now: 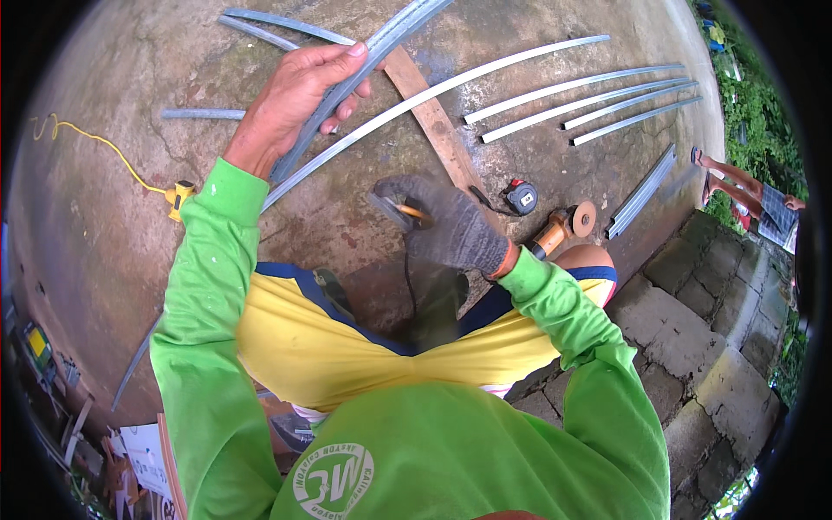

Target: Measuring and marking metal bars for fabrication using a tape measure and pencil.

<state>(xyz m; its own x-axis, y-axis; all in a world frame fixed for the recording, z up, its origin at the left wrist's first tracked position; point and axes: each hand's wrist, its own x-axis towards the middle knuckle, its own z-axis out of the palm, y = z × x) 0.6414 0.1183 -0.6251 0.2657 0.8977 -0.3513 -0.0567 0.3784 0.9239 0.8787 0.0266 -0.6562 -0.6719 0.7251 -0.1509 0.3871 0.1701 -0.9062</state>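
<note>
My left hand [299,100], bare, is closed around a long grey metal channel [381,48], raised at a slant above the floor. My right hand [451,225] wears a grey knitted glove with an orange cuff. Its fingers are curled around a small orange-handled tool [416,213], whose kind is blurred and partly hidden by the glove. Close to the right wrist lies an orange angle grinder [555,232] with a round disc. A black and red tape measure [520,198] rests just beyond the gloved hand.
A wooden plank [442,143] lies under one long metal channel [485,68]. Several cut channels [581,97] are spread at the far right, near a bundle [643,192]. A yellow cord with a socket [179,199] is at left. A person [763,204] stands at the right edge by concrete blocks [667,321].
</note>
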